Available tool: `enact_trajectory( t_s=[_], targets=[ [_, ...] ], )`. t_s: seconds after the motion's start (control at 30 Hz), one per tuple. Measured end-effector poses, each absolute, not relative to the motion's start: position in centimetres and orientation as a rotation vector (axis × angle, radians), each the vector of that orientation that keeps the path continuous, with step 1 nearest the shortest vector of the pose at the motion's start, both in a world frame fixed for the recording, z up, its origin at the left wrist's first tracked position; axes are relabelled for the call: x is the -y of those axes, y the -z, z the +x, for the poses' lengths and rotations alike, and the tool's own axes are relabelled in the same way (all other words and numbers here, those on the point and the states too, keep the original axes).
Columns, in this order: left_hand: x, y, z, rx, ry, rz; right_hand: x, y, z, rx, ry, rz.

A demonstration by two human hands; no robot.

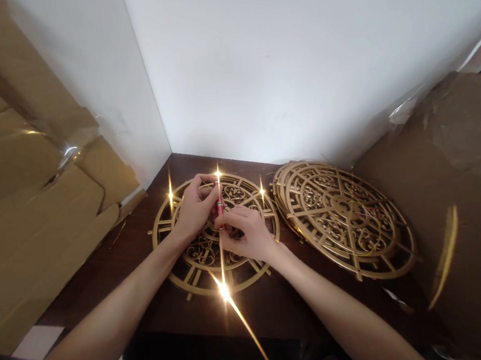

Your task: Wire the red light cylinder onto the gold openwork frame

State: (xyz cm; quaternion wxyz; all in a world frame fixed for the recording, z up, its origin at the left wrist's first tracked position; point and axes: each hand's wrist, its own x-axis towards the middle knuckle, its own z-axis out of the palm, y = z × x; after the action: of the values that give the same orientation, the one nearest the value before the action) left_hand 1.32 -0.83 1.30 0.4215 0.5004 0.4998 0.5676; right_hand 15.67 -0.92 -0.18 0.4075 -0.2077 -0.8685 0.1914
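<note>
A round gold openwork clock frame (177, 275) lies flat on the dark wooden table (257, 312) in front of me. Both hands are over its centre. My left hand (195, 209) and my right hand (247, 234) are closed together on a small red cylinder (220, 207), which looks like a battery, held upright between their fingertips. A long thin gold clock hand (239, 314) runs from under my hands toward me and glints brightly.
A stack of similar gold frames (346, 219) lies to the right, leaning toward the wall. Large cardboard boxes stand at the left (21, 218) and right (465, 187). White walls (296, 62) close off the corner behind the table.
</note>
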Motion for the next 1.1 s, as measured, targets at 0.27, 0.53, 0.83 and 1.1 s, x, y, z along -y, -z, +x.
enact_trajectory(
  t_s=[0.27, 0.53, 0.83, 1.1],
  targets=[
    [0.80, -1.42, 1.26, -1.247, -1.414, 1.269, 0.89, 0.11, 15.71, 2.172, -0.465, -0.475],
    [0.78, -1.33, 1.32, -1.240, -1.413, 1.247, 0.88, 0.13, 15.79, 2.208, -0.461, -0.504],
    [0.90, -1.65, 1.46, -1.245, -1.418, 1.226, 0.80, 0.35, 15.83, 2.221, -0.459, -0.510],
    [0.80, -1.51, 1.48, -1.265, -1.398, 1.230, 0.87, 0.16, 15.80, 2.177, -0.478, -0.481]
  ],
)
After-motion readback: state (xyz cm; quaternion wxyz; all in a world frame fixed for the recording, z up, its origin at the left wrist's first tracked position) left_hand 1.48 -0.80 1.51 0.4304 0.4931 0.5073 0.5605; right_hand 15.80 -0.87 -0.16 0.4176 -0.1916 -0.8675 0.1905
